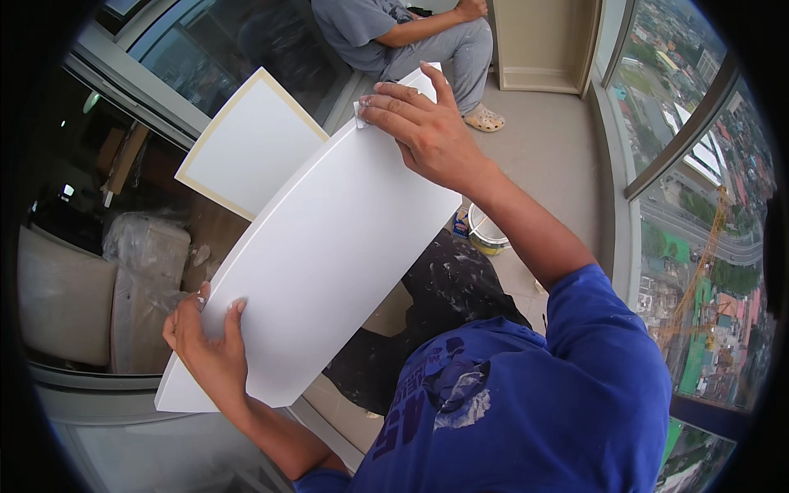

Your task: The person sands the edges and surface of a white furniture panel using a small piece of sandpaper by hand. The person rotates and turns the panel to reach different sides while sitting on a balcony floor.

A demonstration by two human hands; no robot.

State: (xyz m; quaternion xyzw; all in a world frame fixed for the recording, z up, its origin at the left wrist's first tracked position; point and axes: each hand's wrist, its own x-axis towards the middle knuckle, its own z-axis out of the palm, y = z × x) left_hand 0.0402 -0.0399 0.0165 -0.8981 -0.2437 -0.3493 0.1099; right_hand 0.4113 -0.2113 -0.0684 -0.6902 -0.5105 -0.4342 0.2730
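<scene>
A large white panel [329,238] lies slanted in front of me, from lower left to upper right, over my paint-spattered dark trousers. My left hand [212,349] grips its lower left part, the thumb on the white face and the fingers around the long edge. At the upper end my right hand [427,131] presses a small thin grey-white piece [359,116], perhaps folded sandpaper, against that same edge. Its fingers lie bent across the panel's face. Behind the long edge stands a second white panel [255,140] with a tan border.
An open bucket [488,234] stands on the floor right of the panel, beside a small blue packet [460,223]. Another person [452,57] sits at the back. Tall windows [699,205] line the right; plastic-covered furniture [148,271] is beyond the sliding frame at left.
</scene>
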